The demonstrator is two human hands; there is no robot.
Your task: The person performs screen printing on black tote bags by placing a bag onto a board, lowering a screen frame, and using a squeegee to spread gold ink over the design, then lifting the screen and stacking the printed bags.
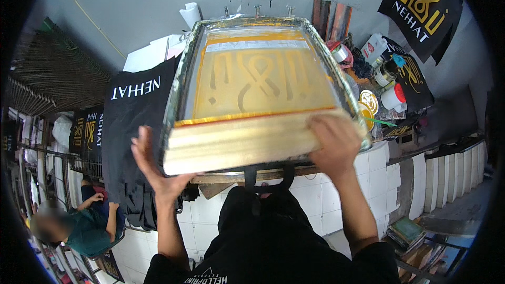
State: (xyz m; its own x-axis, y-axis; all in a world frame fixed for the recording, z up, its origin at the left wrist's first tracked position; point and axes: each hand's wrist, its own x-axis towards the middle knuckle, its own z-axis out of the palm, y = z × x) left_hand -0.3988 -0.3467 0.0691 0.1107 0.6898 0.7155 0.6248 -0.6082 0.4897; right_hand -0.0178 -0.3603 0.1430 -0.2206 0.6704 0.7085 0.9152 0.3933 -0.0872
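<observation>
A wide squeegee [242,142] with a pale wooden body lies across the near part of a screen-printing frame [172,81], its edge against the mesh and lined with gold ink. My right hand [336,144], slightly blurred, grips the squeegee's right end. Beside its left end is my left hand [160,173], fingers spread, thumb close under the wood; whether it touches cannot be told. Gold ink smears the mesh [284,81], where a curved lettering pattern shows through. Black bag handles [251,181] stick out below the frame's near edge.
Black printed bags [137,110] hang at the left, with a white sheet [147,55] behind. Ink tubs [368,102], jars [385,73] and a red-lidded container [394,95] crowd the right side. A seated person [87,226] is at lower left.
</observation>
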